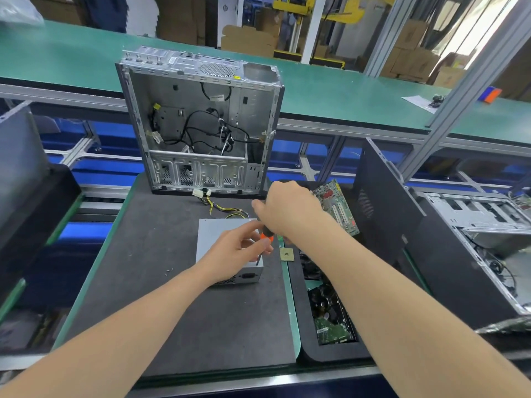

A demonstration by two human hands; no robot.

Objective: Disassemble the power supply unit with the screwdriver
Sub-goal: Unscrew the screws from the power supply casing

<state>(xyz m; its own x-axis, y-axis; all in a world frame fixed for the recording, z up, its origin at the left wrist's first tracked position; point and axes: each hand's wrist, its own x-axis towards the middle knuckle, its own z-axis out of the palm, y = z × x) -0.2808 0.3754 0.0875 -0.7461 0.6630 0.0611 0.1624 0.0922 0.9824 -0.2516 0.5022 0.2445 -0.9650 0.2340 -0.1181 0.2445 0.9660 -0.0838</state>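
Observation:
A grey metal power supply unit (214,237) lies flat on the dark mat (161,254), its yellow and black cables (227,209) trailing toward the case behind. My right hand (290,209) grips the black-and-orange screwdriver (265,235) from above, the shaft pointing down to the unit's near right corner. My left hand (240,251) rests on the unit's top, fingers pinching around the screwdriver shaft close to the tip. The screw under the tip is hidden.
An open, gutted computer case (201,122) stands upright behind the unit. A motherboard (336,206), a CPU chip (286,254) and other boards (333,328) lie in the tray to the right. Small screws (169,271) lie on the mat to the left. Another case (474,239) sits far right.

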